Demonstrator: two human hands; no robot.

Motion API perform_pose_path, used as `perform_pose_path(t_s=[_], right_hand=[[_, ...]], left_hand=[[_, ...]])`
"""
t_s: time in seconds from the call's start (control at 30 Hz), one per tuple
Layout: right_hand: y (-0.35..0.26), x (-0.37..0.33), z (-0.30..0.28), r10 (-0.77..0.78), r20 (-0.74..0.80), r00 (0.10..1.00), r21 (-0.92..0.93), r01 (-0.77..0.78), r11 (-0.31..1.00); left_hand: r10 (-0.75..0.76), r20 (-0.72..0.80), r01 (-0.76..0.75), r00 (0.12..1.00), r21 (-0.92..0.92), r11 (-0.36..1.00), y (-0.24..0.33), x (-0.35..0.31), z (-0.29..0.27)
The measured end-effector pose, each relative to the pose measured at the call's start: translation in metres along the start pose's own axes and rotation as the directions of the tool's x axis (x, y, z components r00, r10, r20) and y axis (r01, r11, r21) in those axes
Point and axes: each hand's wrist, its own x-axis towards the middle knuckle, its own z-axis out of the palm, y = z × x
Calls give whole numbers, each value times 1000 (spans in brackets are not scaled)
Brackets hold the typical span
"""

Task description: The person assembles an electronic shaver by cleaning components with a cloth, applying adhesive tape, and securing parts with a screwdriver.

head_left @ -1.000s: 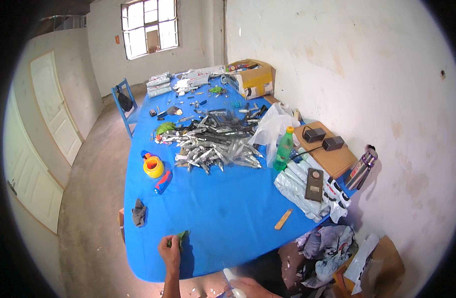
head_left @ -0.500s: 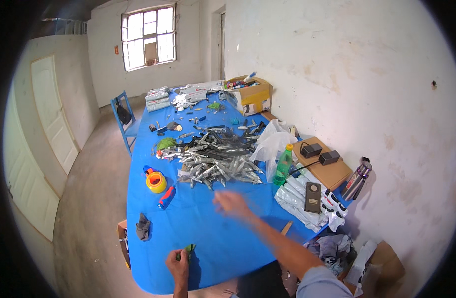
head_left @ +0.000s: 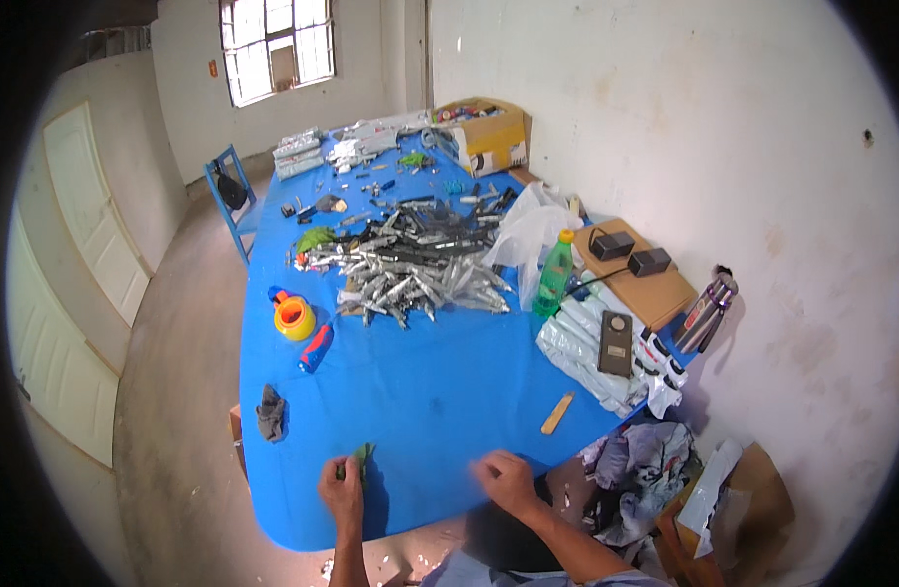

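Near the front edge of the blue-covered table point(head_left: 420, 391), my left hand point(head_left: 341, 486) is closed, pinching a small green cloth-like piece point(head_left: 363, 458). To its right, my right hand point(head_left: 505, 482) hangs over the front edge, its fingers curled but smeared by motion; whether anything is in them does not show. Beyond both hands lies a big heap of slim silver and black pen-like pieces point(head_left: 410, 264). A red and blue handled tool point(head_left: 315, 348) and a yellow tape roll point(head_left: 295, 319) lie left of the heap.
A dark rag point(head_left: 271, 412) lies at the left edge. On the right are a wooden strip point(head_left: 558, 413), a green bottle point(head_left: 554, 274), silvery packets point(head_left: 578, 354), a dark rectangular device point(head_left: 616, 343), a cardboard box with adapters point(head_left: 637, 284) and a steel flask point(head_left: 707, 311). An open carton point(head_left: 493, 143) stands far back.
My right hand has drawn back from near the heap to the front edge. My left hand keeps the green piece. The whole view has shifted, bringing the wooden strip into fuller sight.
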Motion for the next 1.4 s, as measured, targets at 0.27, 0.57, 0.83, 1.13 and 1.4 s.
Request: perform_pose_path(t_s=[0.27, 0.57, 0.83, 1.13, 1.4], right_hand=[[-3, -5, 10, -91, -202, 975, -77, 77, 994], [-8, -2, 9, -163, -241, 957, -107, 140, 984], [-8, -1, 11, -162, -242, 957, -122, 136, 983], [-10, -1, 11, -193, -250, 949, -114, 169, 979], [-1, -3, 12, -182, -233, 955, -131, 154, 979]], left_hand=[[19, -28, -18, 999, 24, 1000, -11, 3, 6], [-45, -19, 45, 999, 31, 998, -5, 3, 8], [-8, -27, 8, 1000, -9, 1000, -22, 6, 11], [-16, -37, 14, 999, -45, 999, -21, 6, 11], [-100, -1, 100, 995, -42, 994, 0, 3, 10]])
